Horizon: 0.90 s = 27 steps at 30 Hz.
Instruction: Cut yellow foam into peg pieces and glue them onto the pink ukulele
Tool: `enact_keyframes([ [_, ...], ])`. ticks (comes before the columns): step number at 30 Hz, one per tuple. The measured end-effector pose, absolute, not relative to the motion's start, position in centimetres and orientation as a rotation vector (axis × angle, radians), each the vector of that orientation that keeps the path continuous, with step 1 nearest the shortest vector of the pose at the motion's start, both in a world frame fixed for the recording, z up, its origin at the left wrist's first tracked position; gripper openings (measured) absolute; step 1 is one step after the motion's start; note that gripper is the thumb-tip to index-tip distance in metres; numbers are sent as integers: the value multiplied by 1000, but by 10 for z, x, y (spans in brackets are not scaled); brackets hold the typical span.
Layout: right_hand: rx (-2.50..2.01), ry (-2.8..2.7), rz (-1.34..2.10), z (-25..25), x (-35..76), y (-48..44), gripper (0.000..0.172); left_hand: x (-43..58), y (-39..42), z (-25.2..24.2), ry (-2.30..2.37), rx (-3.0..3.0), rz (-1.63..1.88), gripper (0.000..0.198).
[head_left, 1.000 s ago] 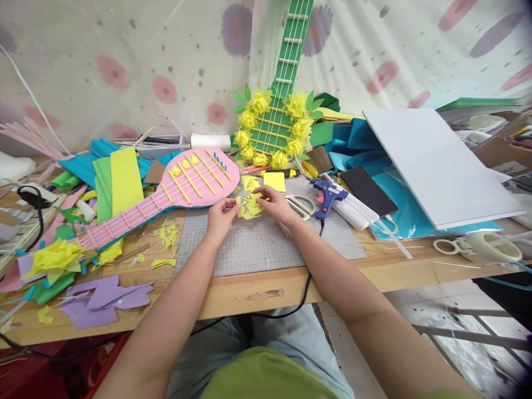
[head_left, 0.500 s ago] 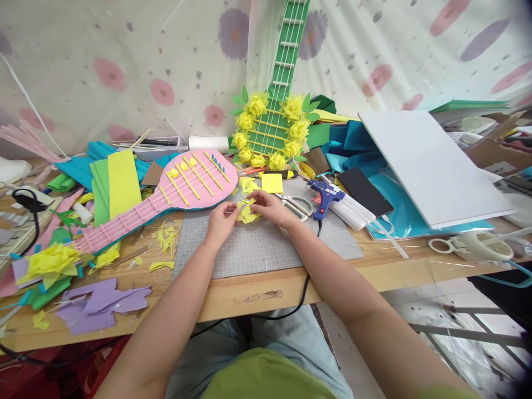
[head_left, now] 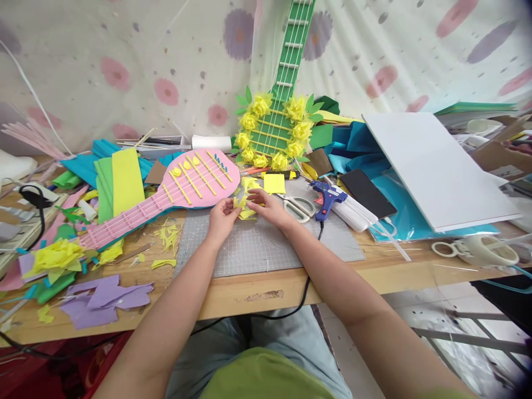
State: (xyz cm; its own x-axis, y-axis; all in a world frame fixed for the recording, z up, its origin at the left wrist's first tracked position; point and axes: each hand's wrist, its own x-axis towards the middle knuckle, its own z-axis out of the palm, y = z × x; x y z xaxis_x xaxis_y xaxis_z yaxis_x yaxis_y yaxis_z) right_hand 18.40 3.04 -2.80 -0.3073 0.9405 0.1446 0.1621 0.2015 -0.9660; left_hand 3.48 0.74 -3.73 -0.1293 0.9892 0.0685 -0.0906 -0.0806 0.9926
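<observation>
Both of my hands meet over the grey cutting mat (head_left: 257, 246), pinching a small crumpled piece of yellow paper (head_left: 244, 206). My left hand (head_left: 222, 217) grips its left side with thumb and fingers closed. My right hand (head_left: 268, 205) pinches its right side. Just behind them lies a pink foam guitar (head_left: 183, 191) with yellow strips. A green foam guitar (head_left: 278, 119) ringed with yellow paper flowers leans upright against the curtain. More yellow paper bits (head_left: 249, 183) lie beyond my fingers.
Scissors (head_left: 297, 206), a blue glue gun (head_left: 328, 197) and a yellow square (head_left: 274, 183) lie right of my hands. A white board (head_left: 436, 166) slopes over teal sheets. Tape rolls (head_left: 477, 249) sit at the right edge. Green, yellow and purple scraps (head_left: 106, 296) cover the left.
The flat spread of yellow paper pieces has been gathered up into a tighter bunch between my fingers, and my hands have drawn closer together.
</observation>
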Motion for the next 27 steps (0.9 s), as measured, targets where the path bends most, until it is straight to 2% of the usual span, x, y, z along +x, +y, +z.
enact_keyframes([
  [2,-1069,-1690,1280,-29,182,29,41,35,9,-40,1178,1161,1441,35],
  [9,-1168,-1695,1204,-36,184,31,24,36,11,-50,1209,1229,1433,28],
  [21,-1162,-1543,1238,-30,193,32,26,37,4,-42,1266,1217,1404,23],
  [27,-1139,-1634,1218,-38,184,32,19,44,-3,-44,1302,1693,1277,37],
])
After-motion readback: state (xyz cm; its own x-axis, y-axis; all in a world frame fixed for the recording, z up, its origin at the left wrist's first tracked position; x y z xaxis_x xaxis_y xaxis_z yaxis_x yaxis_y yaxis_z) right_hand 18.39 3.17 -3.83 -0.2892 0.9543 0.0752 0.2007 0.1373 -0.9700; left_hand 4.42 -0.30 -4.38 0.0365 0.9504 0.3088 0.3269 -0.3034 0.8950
